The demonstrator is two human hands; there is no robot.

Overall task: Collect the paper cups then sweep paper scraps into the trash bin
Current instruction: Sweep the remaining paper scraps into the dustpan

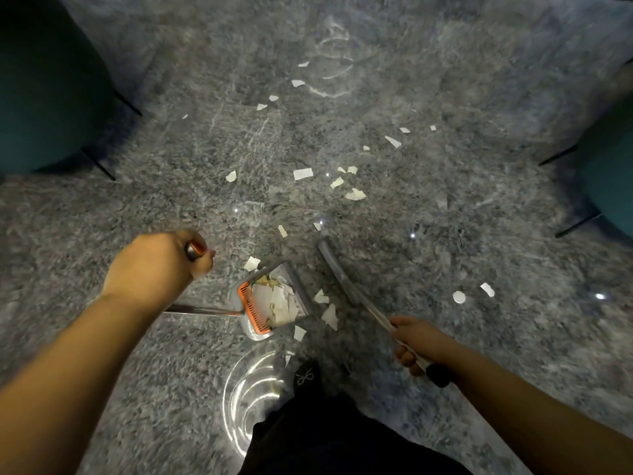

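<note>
Left hand (156, 265) grips the dustpan (274, 299) handle; right hand (419, 342) holds the broom (342, 279) stick. Scraps (303, 173) lie scattered ahead and beside the pan. Best keep the pan lip flat on the floor (445, 234), sweeping short strokes inward.

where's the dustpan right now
In the head view the dustpan sits on the floor low and centre, between the left hand gripping its handle and the broom on its right, with paper scraps inside.
</note>
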